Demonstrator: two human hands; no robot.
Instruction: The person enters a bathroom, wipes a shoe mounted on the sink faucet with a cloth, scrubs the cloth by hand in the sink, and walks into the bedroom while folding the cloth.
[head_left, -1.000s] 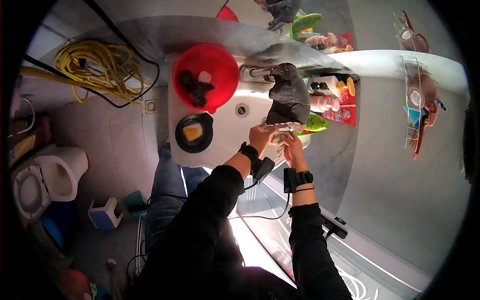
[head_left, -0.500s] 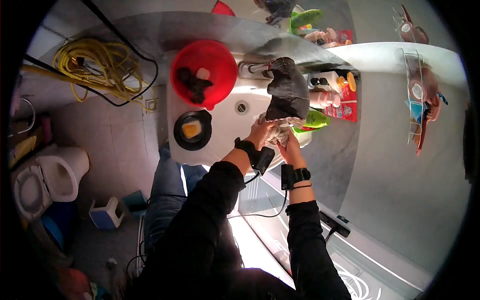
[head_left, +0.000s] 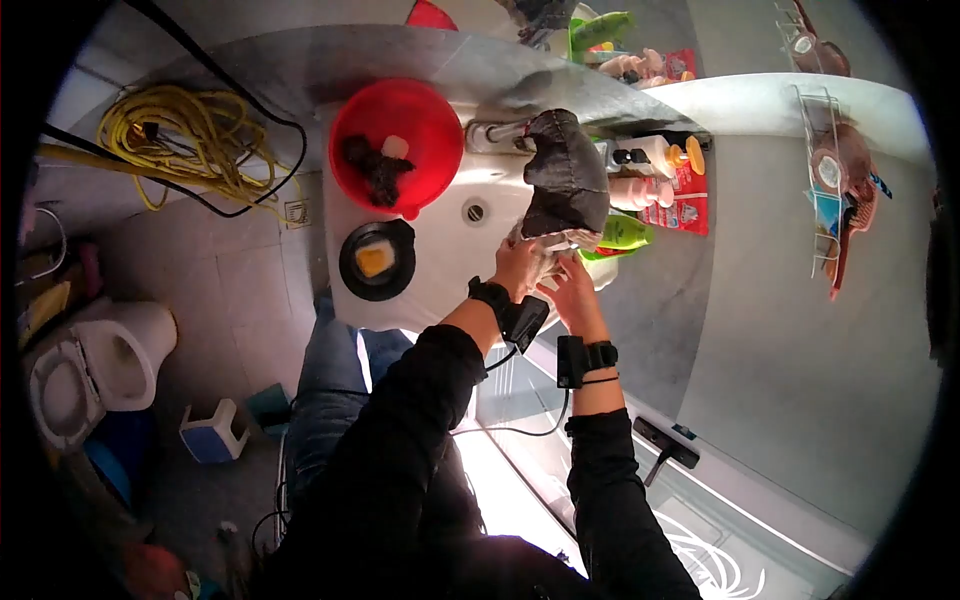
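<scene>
A dark, padded, quilted cloth item (head_left: pixel 567 185) with a pale, fleecy-looking edge hangs over the right side of the white sink (head_left: pixel 440 285). My left hand (head_left: pixel 515 268) grips its pale near edge, fingers closed on the cloth. Just to the right, my right hand (head_left: pixel 575 297) has its curled fingers at the same pale edge, with the thumb pointing left; its fingertips are partly hidden by the cloth. Under the item's far end is the metal faucet (head_left: pixel 495 136). What the item is cannot be made out for sure.
A red basin (head_left: pixel 437 165) holding dark wet-looking pieces and a pale lump sits at the back left. Nearer stands a black dish (head_left: pixel 395 283) with a yellowish-white block. Pump bottles (head_left: pixel 640 190) and a green container (head_left: pixel 625 233) line the right. Yellow hose (head_left: pixel 190 135) coils at left.
The view has shifted slightly, moving the scene a little left. My right hand has changed its hold, its thumb now more apart from the cloth. My left hand keeps its grip.
</scene>
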